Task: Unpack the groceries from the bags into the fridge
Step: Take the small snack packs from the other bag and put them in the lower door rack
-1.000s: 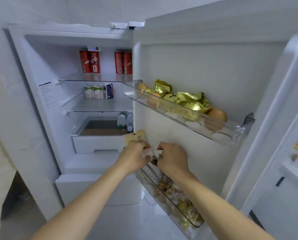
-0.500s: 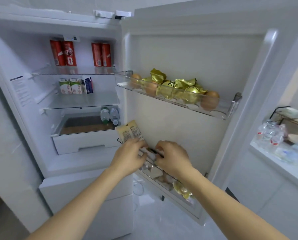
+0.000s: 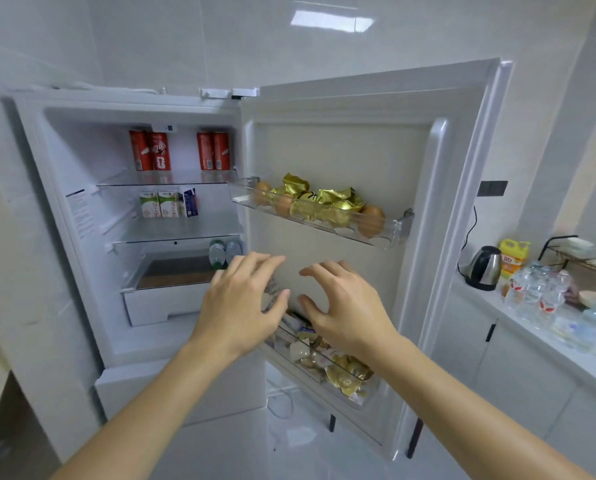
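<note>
The white fridge (image 3: 82, 271) stands open, its door (image 3: 341, 150) swung to the right. My left hand (image 3: 244, 303) and my right hand (image 3: 345, 306) hover side by side, empty, fingers spread, just above the lower door bin (image 3: 331, 379), which holds several small snack packets and gold-wrapped sweets. The upper door bin (image 3: 386, 233) carries brown eggs and gold foil packs. Red cans (image 3: 151, 150) stand on the top shelf, small milk cartons (image 3: 166, 204) on the middle shelf, and two water bottles (image 3: 223, 252) by the crisper drawer (image 3: 161, 303).
A white counter (image 3: 531, 327) runs along the right with a steel kettle (image 3: 485, 268), a yellow bag (image 3: 512, 258), a pack of plastic bottles (image 3: 538, 289) and a dish rack (image 3: 587, 251). White cabinets sit under it. The floor below the door is pale tile.
Both hands let go of the packets they were tucking into the lower door bin, then lifted and opened. The yellow packets no longer show behind my left hand. The camera tilted up and right.
</note>
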`<state>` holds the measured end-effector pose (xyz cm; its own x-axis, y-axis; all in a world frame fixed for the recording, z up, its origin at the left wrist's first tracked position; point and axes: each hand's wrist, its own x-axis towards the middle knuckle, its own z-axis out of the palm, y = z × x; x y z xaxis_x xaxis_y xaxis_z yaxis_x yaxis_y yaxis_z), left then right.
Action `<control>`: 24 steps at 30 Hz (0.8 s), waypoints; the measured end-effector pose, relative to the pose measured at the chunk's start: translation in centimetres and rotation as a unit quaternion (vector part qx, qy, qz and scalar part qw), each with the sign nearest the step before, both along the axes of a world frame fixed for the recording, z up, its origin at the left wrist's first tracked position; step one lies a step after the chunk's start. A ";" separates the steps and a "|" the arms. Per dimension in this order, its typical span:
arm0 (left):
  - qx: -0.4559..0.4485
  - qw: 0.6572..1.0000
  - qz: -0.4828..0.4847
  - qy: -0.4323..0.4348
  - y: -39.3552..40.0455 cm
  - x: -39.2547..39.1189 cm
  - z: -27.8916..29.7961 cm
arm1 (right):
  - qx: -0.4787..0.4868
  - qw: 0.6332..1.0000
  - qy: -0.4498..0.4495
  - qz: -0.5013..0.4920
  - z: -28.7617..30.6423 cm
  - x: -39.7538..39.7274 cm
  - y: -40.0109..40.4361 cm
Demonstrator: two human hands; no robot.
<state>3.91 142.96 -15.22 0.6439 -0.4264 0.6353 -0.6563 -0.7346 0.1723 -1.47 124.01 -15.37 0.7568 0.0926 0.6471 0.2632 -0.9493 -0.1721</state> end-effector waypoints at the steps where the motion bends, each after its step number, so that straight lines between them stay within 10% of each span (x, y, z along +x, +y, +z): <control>1: 0.000 1.000 0.002 -0.010 -0.2 -0.9 0.8 | -0.004 1.000 -0.020 0.014 0.8 -1.0 -0.2; 11: 0.019 0.971 -0.101 -0.215 -10.6 -8.1 13.1 | 0.110 0.935 -0.335 -0.034 8.3 -8.5 -9.1; 18: 0.195 0.905 -0.123 -0.358 -21.2 -5.7 20.3 | 0.382 0.918 -0.106 -0.024 6.0 -6.7 -13.5; 24: 0.272 0.898 -0.056 -0.341 -22.3 -3.7 19.8 | 0.365 0.923 -0.118 -0.021 4.8 -6.0 -12.9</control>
<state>0.24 120.68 4.63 0.1186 -0.8309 0.5437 -0.5475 -0.5115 -0.6623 -7.42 111.08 -10.55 0.5805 -0.4594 0.6723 0.3413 -0.6124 -0.7131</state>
